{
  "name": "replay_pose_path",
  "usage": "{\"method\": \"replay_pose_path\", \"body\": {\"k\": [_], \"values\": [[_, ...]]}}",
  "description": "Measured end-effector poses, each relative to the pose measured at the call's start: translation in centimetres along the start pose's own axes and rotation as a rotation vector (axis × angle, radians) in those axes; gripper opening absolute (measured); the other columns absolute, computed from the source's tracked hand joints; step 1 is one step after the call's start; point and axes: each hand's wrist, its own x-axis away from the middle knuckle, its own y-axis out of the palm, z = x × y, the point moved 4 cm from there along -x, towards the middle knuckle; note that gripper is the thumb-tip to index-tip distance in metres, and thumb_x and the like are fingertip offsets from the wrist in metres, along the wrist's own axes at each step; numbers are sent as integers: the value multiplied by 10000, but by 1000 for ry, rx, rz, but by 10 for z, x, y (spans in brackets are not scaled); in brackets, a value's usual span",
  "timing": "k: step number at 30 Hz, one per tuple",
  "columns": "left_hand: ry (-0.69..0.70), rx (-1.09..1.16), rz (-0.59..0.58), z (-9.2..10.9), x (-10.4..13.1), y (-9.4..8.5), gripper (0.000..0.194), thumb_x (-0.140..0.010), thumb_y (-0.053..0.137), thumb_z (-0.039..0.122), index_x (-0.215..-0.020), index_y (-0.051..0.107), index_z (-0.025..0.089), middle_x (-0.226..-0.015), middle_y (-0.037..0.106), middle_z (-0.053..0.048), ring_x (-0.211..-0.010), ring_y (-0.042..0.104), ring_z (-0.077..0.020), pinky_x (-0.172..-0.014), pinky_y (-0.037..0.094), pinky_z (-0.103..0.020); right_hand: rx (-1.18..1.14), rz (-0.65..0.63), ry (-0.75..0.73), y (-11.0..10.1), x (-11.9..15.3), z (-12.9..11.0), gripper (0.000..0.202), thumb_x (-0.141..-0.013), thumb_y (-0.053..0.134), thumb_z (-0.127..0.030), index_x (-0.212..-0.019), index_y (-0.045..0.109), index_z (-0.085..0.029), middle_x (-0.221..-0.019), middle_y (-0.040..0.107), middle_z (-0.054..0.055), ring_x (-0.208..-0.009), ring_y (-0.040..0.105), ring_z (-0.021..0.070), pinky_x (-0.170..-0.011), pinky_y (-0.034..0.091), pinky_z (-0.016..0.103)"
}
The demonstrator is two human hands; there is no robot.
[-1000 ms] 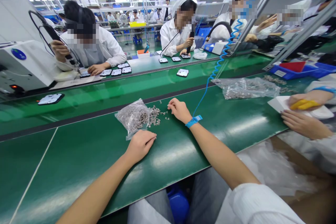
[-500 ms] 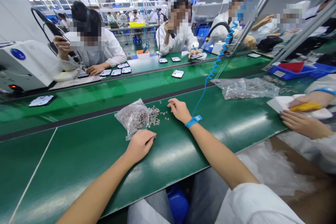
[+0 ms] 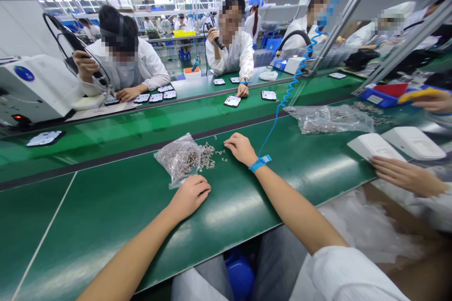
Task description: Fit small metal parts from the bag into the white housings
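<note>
On the green table, clear plastic bag full of small metal parts, tilted toward the right. Film looks thin, limp, a bit slippery; with that fill, likely heavy for its size and prone to sag. Best hold: bunched film plus a palm under the bulk, mouth kept up.

Left hand rests by the bag's near corner; touching or just beside, can't tell. Right hand, blue strap on the wrist, is over the table beyond the strays. Fingers of each are curled in, thumb near index. How fully each grip is closed, or if it has a part, can't tell.

Pile spills at the bag's right side; will probably roll or scatter if pushed. Loose parts lie between pile and right hand: stiff, nearly weightless, fingertip pinch at the edges.
</note>
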Motion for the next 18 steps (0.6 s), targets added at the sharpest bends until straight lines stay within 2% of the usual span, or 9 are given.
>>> {"method": "replay_pose_path", "body": {"k": [8, 18], "values": [[-110, -20, -90, 0, -1, 2, 122, -974, 570, 166, -906, 670, 181, -915, 649, -51, -856, 618, -182, -772, 524, -321, 50, -121, 0, 3, 0, -1, 116, -929, 702, -173, -869, 798, -197, -898, 710, 73, -850, 647, 202, -804, 487, 319], [-123, -47, -127, 8, -4, -2, 110, -857, 507, 89, -820, 518, 192, -868, 574, -44, -826, 543, -186, -733, 463, -318, 72, -102, 9, 4, 0, 1, 140, -971, 604, -149, -869, 693, -185, -908, 712, 69, -873, 636, 209, -805, 460, 314]]}}
